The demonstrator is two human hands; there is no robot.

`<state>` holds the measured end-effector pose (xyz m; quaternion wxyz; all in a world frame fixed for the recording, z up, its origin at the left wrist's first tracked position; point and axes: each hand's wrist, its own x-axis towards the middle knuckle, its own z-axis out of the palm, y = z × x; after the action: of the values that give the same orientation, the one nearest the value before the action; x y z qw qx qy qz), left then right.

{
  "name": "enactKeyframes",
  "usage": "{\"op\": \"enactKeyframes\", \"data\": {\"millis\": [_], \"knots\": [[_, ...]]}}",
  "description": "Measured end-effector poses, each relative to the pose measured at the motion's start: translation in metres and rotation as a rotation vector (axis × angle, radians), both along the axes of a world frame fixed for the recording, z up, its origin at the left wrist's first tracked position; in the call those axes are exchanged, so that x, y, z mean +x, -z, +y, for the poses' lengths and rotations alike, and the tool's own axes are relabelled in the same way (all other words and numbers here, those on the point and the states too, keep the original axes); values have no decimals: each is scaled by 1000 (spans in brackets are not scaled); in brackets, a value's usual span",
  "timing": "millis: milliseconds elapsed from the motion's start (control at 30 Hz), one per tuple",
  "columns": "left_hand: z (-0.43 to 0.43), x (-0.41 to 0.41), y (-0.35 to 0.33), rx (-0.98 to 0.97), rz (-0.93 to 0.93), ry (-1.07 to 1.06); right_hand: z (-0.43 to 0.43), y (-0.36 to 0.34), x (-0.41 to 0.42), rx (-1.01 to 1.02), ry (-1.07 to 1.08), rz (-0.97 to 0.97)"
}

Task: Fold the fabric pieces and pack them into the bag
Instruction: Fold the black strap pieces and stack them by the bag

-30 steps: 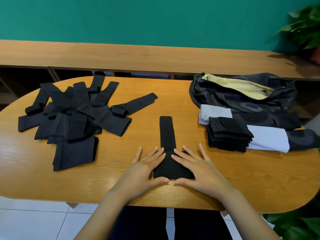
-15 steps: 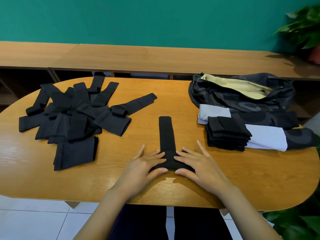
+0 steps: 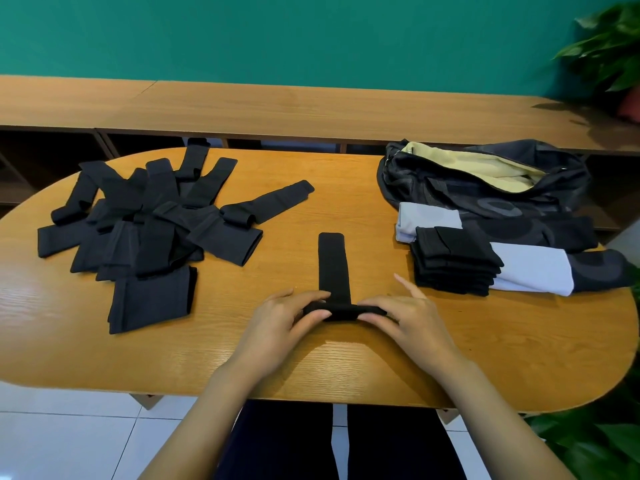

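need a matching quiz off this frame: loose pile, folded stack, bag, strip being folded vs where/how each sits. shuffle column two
Things
1. pile
2. stack
3. bag
4. strip

Place or state
A. centre, near end pinched by left hand and right hand
B. far right, open, pale yellow lining showing
C. left, loose and jumbled
D. right, folded, just in front of the bag

Pairs: 1-C, 2-D, 3-B, 4-A
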<state>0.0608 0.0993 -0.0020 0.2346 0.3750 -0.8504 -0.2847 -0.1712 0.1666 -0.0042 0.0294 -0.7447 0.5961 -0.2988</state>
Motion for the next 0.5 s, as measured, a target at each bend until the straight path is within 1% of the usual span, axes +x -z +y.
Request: {"op": "enactKeyframes", "data": {"millis": [167,267,367,500], "knots": [[0,-2,-4,-26,176,-75,-5,-6,3,9,67,-121],[0,-6,-8,15,266,-142,-9,-12,10,28,117,-181],[-2,-10,-7,45,276,-218,-14,-11,15,76,167,-222],[-10,-14,-1,40,252,-307,-21,-6,17,94,196,-182]]}}
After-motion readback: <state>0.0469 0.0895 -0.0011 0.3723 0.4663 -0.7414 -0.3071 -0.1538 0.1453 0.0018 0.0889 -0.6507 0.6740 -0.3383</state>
